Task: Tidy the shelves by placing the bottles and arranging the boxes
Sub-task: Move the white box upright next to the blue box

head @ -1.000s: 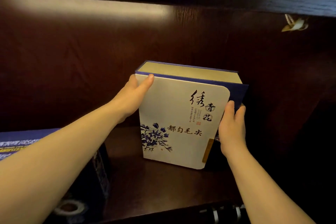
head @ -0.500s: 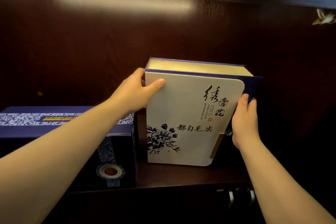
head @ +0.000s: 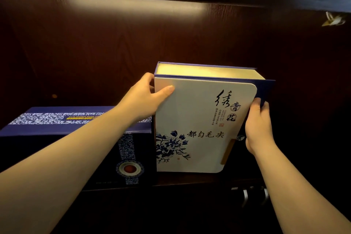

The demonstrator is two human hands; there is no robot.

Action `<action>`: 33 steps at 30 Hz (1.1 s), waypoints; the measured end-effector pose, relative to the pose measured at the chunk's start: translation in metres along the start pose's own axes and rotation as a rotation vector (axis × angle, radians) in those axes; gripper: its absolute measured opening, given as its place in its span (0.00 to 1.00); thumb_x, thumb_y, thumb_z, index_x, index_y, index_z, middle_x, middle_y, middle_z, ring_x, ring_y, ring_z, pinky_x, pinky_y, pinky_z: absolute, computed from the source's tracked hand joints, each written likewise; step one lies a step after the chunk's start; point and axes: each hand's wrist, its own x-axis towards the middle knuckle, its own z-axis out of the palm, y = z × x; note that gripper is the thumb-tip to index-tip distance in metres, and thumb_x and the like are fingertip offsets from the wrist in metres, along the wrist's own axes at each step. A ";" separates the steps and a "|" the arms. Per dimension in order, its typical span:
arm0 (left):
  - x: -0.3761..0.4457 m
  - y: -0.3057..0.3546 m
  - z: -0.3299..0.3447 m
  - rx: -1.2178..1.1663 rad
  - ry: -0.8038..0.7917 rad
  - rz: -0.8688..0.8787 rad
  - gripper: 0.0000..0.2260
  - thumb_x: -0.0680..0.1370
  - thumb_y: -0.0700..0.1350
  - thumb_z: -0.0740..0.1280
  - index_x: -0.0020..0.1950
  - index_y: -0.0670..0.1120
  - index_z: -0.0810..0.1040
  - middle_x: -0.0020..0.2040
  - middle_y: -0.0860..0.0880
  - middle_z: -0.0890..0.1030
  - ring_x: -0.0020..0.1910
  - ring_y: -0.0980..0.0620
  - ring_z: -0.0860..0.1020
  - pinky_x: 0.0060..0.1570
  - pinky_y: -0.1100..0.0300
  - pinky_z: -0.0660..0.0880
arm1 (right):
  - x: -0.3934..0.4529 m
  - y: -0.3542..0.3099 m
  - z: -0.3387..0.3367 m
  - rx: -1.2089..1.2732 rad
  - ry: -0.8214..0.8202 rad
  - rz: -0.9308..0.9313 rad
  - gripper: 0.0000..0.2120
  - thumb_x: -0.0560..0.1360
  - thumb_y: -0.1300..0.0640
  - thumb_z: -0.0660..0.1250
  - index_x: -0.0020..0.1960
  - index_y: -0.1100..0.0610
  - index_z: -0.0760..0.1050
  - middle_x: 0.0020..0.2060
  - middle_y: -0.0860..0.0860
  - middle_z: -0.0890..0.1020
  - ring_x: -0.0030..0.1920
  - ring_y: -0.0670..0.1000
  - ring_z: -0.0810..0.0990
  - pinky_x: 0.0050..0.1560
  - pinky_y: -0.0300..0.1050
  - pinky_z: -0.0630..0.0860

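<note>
A white, book-shaped tea box [head: 199, 119] with blue flowers and black calligraphy stands upright on the dark wooden shelf [head: 190, 180]. My left hand [head: 142, 97] grips its upper left edge, thumb across the front. My right hand [head: 258, 129] holds its right edge, fingers wrapped around the blue spine. To its left lies a dark blue box [head: 66, 121] with a white patterned band and a round emblem, close against the white box. No bottles are in view.
The dark wood back panel [head: 133, 43] rises behind the boxes, with an upper shelf overhead. A small paper crane [head: 333, 20] hangs at the upper right. Metal cabinet handles [head: 247, 195] show below the shelf edge.
The white box, held in both hands, now stands next to the dark blue box. The view has shifted so that more of the blue box and the shelf's front edge show.
</note>
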 end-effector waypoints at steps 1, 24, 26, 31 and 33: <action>-0.002 0.001 0.000 0.011 0.000 0.003 0.27 0.62 0.71 0.71 0.55 0.59 0.74 0.51 0.52 0.83 0.48 0.52 0.85 0.42 0.48 0.85 | 0.000 0.000 0.000 0.002 -0.002 0.003 0.10 0.78 0.33 0.54 0.43 0.23 0.72 0.40 0.31 0.84 0.41 0.32 0.82 0.43 0.44 0.75; -0.001 -0.018 -0.035 0.411 -0.156 0.075 0.53 0.66 0.66 0.76 0.82 0.57 0.48 0.76 0.53 0.67 0.71 0.49 0.71 0.65 0.48 0.72 | 0.012 0.014 -0.008 0.061 -0.118 0.087 0.09 0.81 0.35 0.55 0.58 0.31 0.71 0.49 0.30 0.84 0.52 0.30 0.80 0.60 0.46 0.71; 0.000 -0.028 -0.054 0.679 -0.295 0.018 0.61 0.62 0.67 0.78 0.82 0.57 0.42 0.83 0.51 0.54 0.80 0.45 0.56 0.75 0.41 0.61 | 0.008 0.019 -0.013 0.062 -0.158 0.155 0.18 0.79 0.33 0.56 0.67 0.35 0.71 0.63 0.39 0.81 0.66 0.42 0.76 0.73 0.56 0.68; 0.005 -0.052 -0.061 0.776 -0.532 -0.081 0.66 0.61 0.66 0.80 0.80 0.59 0.32 0.84 0.50 0.44 0.82 0.46 0.48 0.77 0.37 0.51 | 0.002 0.033 -0.019 0.122 -0.202 0.282 0.26 0.84 0.36 0.55 0.78 0.46 0.68 0.68 0.48 0.81 0.69 0.50 0.77 0.74 0.56 0.69; 0.012 -0.053 -0.050 0.593 -0.483 -0.046 0.65 0.62 0.65 0.81 0.80 0.60 0.34 0.84 0.54 0.50 0.81 0.50 0.54 0.77 0.44 0.56 | 0.000 0.036 -0.018 0.120 -0.187 0.283 0.25 0.84 0.37 0.54 0.76 0.47 0.71 0.65 0.49 0.83 0.65 0.49 0.80 0.68 0.52 0.74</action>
